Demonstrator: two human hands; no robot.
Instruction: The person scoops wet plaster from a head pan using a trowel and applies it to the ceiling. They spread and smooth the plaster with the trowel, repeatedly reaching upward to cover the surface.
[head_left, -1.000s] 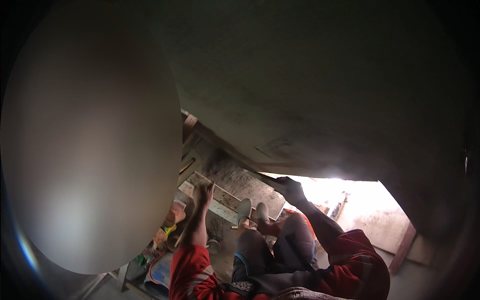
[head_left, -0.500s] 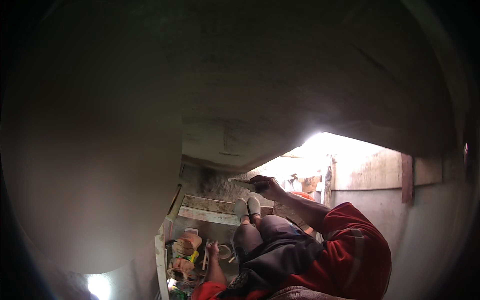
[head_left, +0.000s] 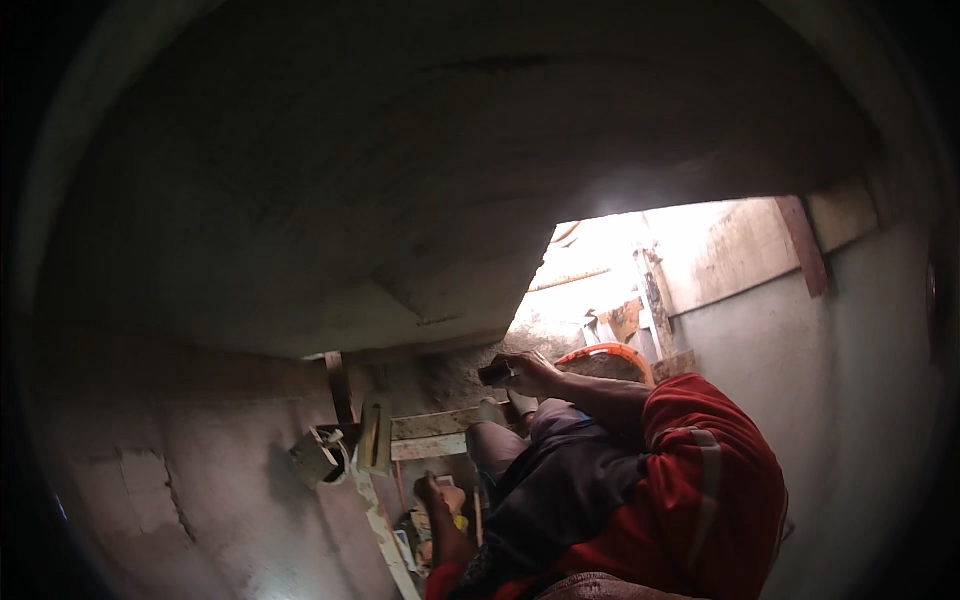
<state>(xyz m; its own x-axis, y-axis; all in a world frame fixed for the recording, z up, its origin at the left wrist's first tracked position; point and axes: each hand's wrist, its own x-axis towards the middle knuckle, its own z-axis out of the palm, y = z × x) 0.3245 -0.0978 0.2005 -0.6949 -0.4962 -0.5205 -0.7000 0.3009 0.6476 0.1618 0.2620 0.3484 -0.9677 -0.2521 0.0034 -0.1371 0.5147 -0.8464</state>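
Observation:
My right hand (head_left: 535,374) reaches out in front of my body, its fingers closed round a small, dark, flat-edged block (head_left: 494,374). Shadow hides the block's exact kind. Lower and to the left, my left hand (head_left: 429,490) is raised with its fingers curled in. Whatever may be inside that hand is too dark to make out. Near it, up and to the left, a pale rectangular board with a handle-like strip (head_left: 375,440) stands by the wooden frame. Beside that board, a grey square-sided thing (head_left: 314,457) sits against the wall.
A dark slanting slab surface (head_left: 300,220) spans overhead, ending at a bright opening. An orange hoop-like rim (head_left: 610,352) lies beyond my right forearm. Wooden planks (head_left: 430,447) cross near my feet, with a pale post (head_left: 385,530) on the left. Cracked wall (head_left: 150,490) stands at far left.
The view has swung, and the large blurred grey shape at left is gone, uncovering the wall and board. My right hand's held thing now shows a dark face instead of a thin pale edge.

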